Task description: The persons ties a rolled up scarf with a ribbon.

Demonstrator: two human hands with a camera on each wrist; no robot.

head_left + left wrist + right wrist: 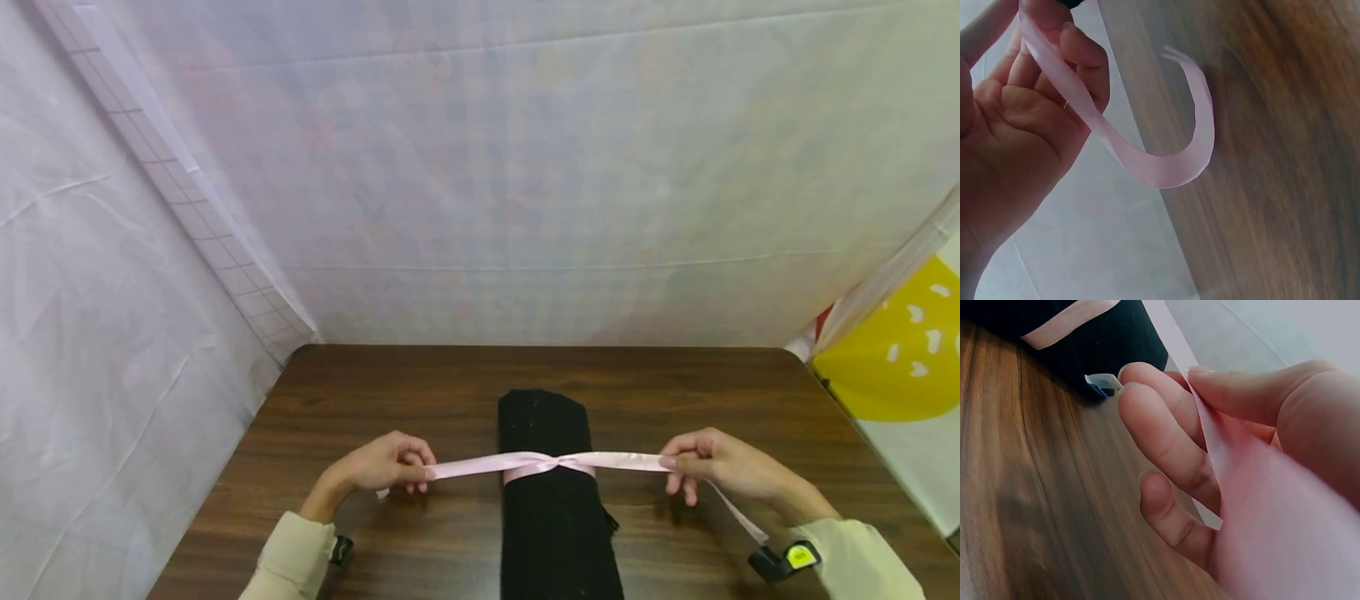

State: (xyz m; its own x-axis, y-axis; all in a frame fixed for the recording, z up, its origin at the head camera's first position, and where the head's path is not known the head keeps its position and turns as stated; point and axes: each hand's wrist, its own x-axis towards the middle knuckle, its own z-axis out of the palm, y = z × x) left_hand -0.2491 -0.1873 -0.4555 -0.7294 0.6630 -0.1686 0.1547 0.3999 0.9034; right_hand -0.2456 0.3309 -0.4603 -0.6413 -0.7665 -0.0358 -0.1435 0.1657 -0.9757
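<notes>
Ribbon [540, 462], pale pink, crosses over the black fabric roll [558, 500] lying on the wooden table [375, 392] in the head view; the left hand [386, 464] pinches one end left of the roll, the right hand [720, 467] pinches the other to its right. Uneven pull could probably shift the crossing off the roll or loosen it

Left wrist view: fingers [1079, 59] curl round the ribbon, whose loose tail curls over the table; the roll is out of sight

Right wrist view: thumb and fingers [1166, 425] nip the ribbon beside the roll's end; a small label there is hard to make out, and the near ribbon is blurred
</notes>
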